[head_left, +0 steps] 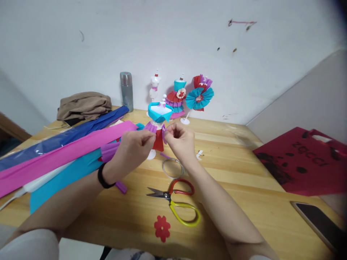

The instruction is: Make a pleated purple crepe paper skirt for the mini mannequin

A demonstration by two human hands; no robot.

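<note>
A small white dress-form mannequin [160, 108] stands upright on a round white base [151, 154], between my hands. Turquoise crepe paper [155, 115] wraps its chest, and a red piece [158, 141] hangs below the waist. Purple crepe paper [163, 134] sits at the waist on both sides. My left hand [137, 146] is closed in a pinch at the left of the waist, by the purple paper; its fingertips partly cover what they grip. On the other side, my right hand [181, 140] pinches the purple paper's edge between thumb and forefinger.
Scissors [169, 196], a wire ring [172, 168] and a red paper flower [162, 228] lie in front. Crepe paper rolls [67, 151] fill the left. Behind stand a flask [126, 92] and more mannequins [177, 95]. To the right are a red bag [303, 162] and a phone [314, 220].
</note>
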